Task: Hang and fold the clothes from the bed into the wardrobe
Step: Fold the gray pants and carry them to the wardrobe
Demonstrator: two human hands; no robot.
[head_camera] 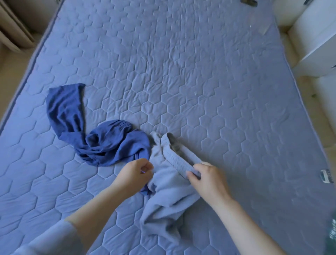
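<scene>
Obs., head view.

1. Bed (181, 72): fills nearly the whole frame. Grey-blue quilted cover, hexagon stitching, darker piping down the left edge.
2. White furniture (318, 45): stands off the bed's right side, upper right corner. Only partly in view.
3. Beige folds (16, 27): upper left corner, beyond the bed edge. Curtain or upholstery, cannot tell which.
4. Light grey-blue trousers (169, 196): on the bed, low centre, crumpled. The elastic waistband (174, 156) runs diagonally from upper left to lower right, and the legs trail towards the near edge.
5. Dark blue garment (101, 143): on the bed just left of the trousers and touching them. Bunched and twisted, gathered band on top, 1 long part stretching up and left.
6. Pale sleeve (45, 238): lower left corner, pushed up above a bare forearm.
7. Right hand (207, 180): fingers curled over the lower right end of the waistband, thumb underneath, gripping it.
8. Left hand (134, 174): fingertips drawn against the thumb, pinching the trousers' left edge, right where the 2 garments meet.
9. Small white label (326, 175): lies flat on the cover near the right edge. Print not legible.
10. Dark object (249, 2): at the top edge, cut off by the frame, not identifiable.
</scene>
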